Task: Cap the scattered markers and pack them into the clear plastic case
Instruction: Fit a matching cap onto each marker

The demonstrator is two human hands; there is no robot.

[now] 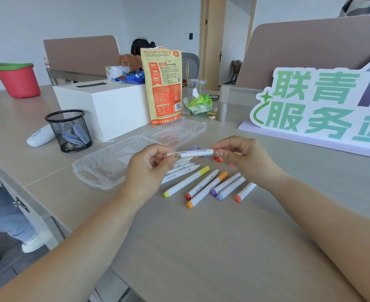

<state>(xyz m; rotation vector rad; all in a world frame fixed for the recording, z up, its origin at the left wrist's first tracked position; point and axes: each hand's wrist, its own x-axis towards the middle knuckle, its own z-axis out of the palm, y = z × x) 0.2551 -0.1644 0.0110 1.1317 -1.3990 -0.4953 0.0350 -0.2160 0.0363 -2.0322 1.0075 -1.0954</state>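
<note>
Pinching one white marker (192,153) at both ends, level, just above the worktop (201,247).

Far left: clear plastic case (105,164) lying open and flat, apparently holding no markers yet. Looks light, so likely to skid if a marker is pushed hard into its slots with nothing steadying it.

Next, left grip (151,164), thumb and fingertips curled round the marker's left end. Looks a slight hold, so could let the barrel twist under a push from the other side.

Below, loose markers (201,186) fanned on the worktop, some capped in yellow, orange or purple, some bare-tipped. Round barrels, close under both forearms: apt to roll or scatter at a careless sweep, bare tips apt to mark the surface.

Then right grip (243,158), closed on the marker's right end, apparently seating a cap; cannot tell, fingers hiding it. Risks a crooked push and a half-seated cap.

Beside it, loose caps (217,159): easy to mismatch by colour or knock away.
</note>
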